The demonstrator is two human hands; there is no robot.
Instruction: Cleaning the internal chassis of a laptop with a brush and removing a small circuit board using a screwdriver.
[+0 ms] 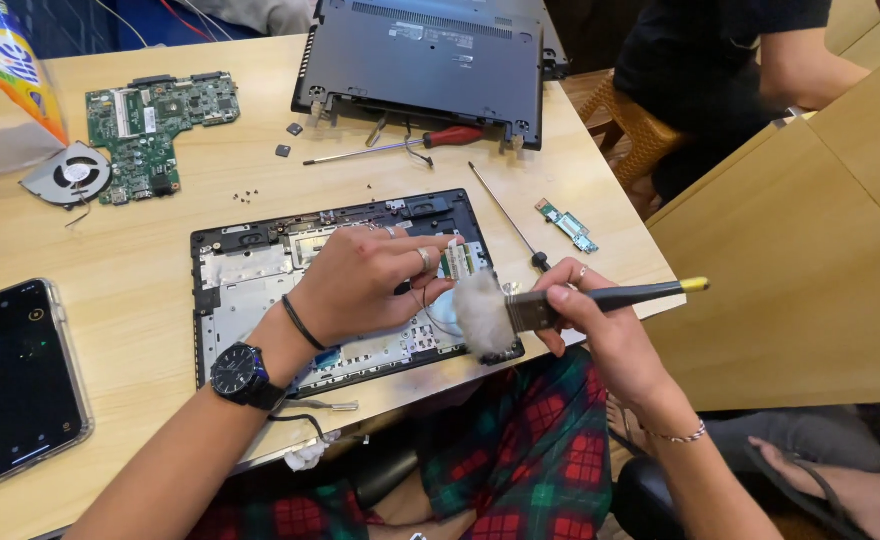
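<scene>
Clearly the brush (pixel 520 310) is a light thing — a dark, stiff handle with a yellow tip, a metal ferrule, and a soft, dusty tuft of bristles that bends at a touch. The right hand (pixel 600 330) is clamped on it just behind the ferrule, thumb on top and fingers wrapped under, which looks like the best place for control; the handle sticks out to the right past the knuckles. The bristles lie left of that grip, touching the lower right corner of the opened laptop base (pixel 250 290) near the table's front edge. That base I judge rigid but fragile, with thin plastic, bare contacts and fine wires — better steadied flat than pinched. The left hand (pixel 370 280) rests on its middle, fingers curled together and pressing down, gripping nothing that I can make out. A red-handled screwdriver (pixel 410 145) lies well apart, further back.
</scene>
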